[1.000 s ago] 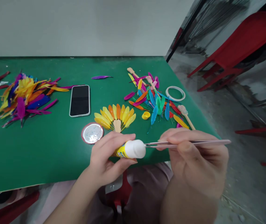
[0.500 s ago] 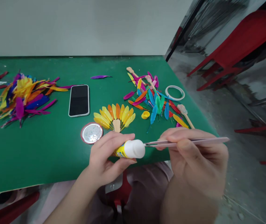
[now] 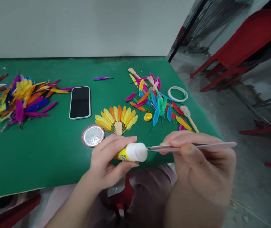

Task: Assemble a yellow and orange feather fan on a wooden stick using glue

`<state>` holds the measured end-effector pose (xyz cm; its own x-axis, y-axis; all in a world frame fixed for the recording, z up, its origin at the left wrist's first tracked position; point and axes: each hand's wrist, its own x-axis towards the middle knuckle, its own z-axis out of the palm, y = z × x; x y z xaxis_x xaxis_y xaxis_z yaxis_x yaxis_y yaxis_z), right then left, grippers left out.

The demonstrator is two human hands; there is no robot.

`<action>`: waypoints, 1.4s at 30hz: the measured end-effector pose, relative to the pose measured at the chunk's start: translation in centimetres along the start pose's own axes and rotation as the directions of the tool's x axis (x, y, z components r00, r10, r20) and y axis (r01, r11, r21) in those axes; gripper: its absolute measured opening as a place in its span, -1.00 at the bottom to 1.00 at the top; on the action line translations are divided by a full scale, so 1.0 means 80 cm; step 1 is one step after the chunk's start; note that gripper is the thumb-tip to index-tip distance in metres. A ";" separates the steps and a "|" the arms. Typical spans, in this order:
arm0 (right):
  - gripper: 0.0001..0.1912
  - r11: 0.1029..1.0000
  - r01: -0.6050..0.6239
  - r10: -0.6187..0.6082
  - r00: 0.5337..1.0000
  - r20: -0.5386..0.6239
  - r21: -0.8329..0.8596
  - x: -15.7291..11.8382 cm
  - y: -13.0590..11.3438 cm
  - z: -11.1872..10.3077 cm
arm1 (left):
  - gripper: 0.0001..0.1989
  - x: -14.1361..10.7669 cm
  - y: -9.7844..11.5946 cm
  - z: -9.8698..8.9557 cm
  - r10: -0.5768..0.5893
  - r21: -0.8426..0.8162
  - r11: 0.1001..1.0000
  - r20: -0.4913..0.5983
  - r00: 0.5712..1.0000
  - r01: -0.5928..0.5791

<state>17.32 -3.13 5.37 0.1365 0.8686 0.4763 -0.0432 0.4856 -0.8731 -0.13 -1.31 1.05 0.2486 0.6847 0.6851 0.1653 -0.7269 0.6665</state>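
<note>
My left hand (image 3: 111, 160) is closed around a glue bottle (image 3: 135, 152) with a yellow label and white top, which points right. Between the fingers of my right hand (image 3: 197, 158) is a pair of pink tweezers (image 3: 211, 145); the tips are at the end of the white top. Just beyond my left hand lies a fan of yellow and orange feathers (image 3: 127, 117) around a wooden stick's head (image 3: 118, 127). A round, red-rimmed lid (image 3: 93, 136) lies left of the fan, and a small yellow cap (image 3: 147, 117) lies right of it.
On the green table (image 3: 61, 152) are a phone (image 3: 80, 103), a large feather pile (image 3: 27, 98) at left, a lone purple feather (image 3: 102, 78), loose feathers (image 3: 156, 104) with wooden sticks (image 3: 189, 117) at right, and a tape roll (image 3: 177, 94). A red chair (image 3: 249, 38) stands beyond.
The tweezers have tilted slightly, and their rear end has shifted a little to the right and down along with my right hand. My left hand and the bottle are almost unchanged.
</note>
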 end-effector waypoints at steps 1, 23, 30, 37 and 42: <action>-0.86 1.000 -0.001 0.001 1.000 0.006 0.002 0.000 0.000 -0.001 | -0.67 0.000 0.000 0.000 0.001 0.000 1.000 -0.001 1.000 -0.001; -0.85 1.000 0.022 -0.022 0.999 0.036 0.002 0.003 -0.001 -0.001 | -0.66 -0.002 -0.001 -0.001 0.005 0.029 1.000 0.005 1.000 -0.005; -0.87 1.000 0.026 -0.026 0.999 -0.020 -0.010 0.001 0.001 0.000 | -0.62 -0.006 -0.002 -0.003 -0.007 0.008 1.000 0.022 1.000 0.007; -0.87 1.000 0.002 -0.002 1.000 0.020 0.003 0.002 -0.003 0.001 | -0.61 -0.007 -0.004 -0.003 0.015 0.028 0.999 0.026 1.000 -0.016; -0.88 1.000 0.008 -0.008 1.000 -0.007 0.026 0.001 -0.004 0.003 | -0.61 -0.009 -0.004 -0.002 0.016 0.027 1.000 0.018 1.000 -0.016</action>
<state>17.10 -3.20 5.73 0.1438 0.8640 0.4826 -0.0680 0.4951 -0.8662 -0.49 -1.58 0.41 0.2679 0.6723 0.6901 0.1867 -0.7389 0.6474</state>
